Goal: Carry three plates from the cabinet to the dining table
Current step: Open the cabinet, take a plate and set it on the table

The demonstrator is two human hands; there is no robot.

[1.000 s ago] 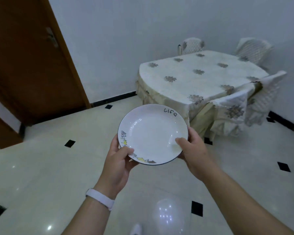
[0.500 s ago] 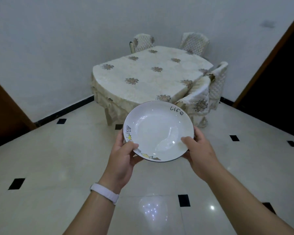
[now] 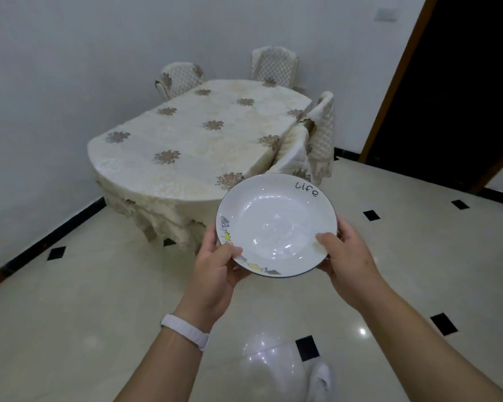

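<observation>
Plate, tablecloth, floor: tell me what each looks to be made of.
Plate: probably glazed ceramic; glossy white, sharp highlights, thin dark rim, printed decoration.
Tablecloth: cream fabric, matte, hanging in folds at the edge; exact cloth unclear.
Floor: polished tile, stone or ceramic; it mirrors lights, with black diamond insets.

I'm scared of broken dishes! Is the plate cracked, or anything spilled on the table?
Nothing stands out. The plate looks whole, with the left hand and right hand gripping its rim. The dining table is neatly covered, with no spill showing.
</observation>
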